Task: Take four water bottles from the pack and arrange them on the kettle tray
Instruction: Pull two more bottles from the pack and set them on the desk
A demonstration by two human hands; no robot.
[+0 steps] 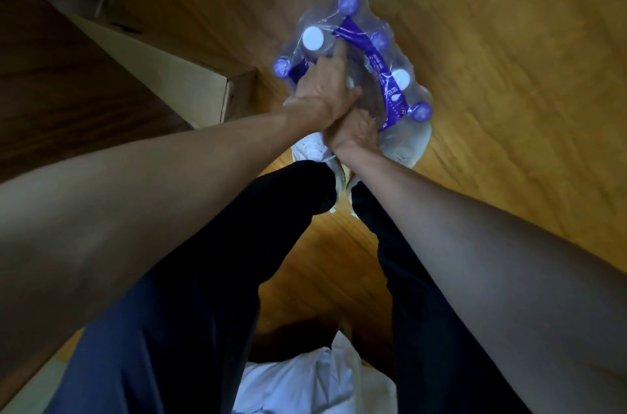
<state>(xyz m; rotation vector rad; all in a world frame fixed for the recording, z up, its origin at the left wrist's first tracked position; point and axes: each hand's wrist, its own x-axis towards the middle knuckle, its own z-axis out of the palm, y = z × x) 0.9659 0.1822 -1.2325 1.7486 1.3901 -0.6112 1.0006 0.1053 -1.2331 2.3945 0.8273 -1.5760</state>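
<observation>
Your pack (356,67) is clear film crossed by a purple band (376,57) with white lettering; caps show white (312,37) and pale purple (348,1). Under it, your floor (509,40) is honey-brown wood with darker grain streaks. Your trousers (190,278) read navy, shoes (310,150) white, the box (152,64) tan, the cabinet (61,74) dark brown.

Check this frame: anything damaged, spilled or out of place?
No spill or damage that I can tell. The pack sits on the wood floor at the person's shoes, bottles upright, caps up. Both hands, left hand and right hand, dig into its middle, where the wrap's state is hidden.
</observation>
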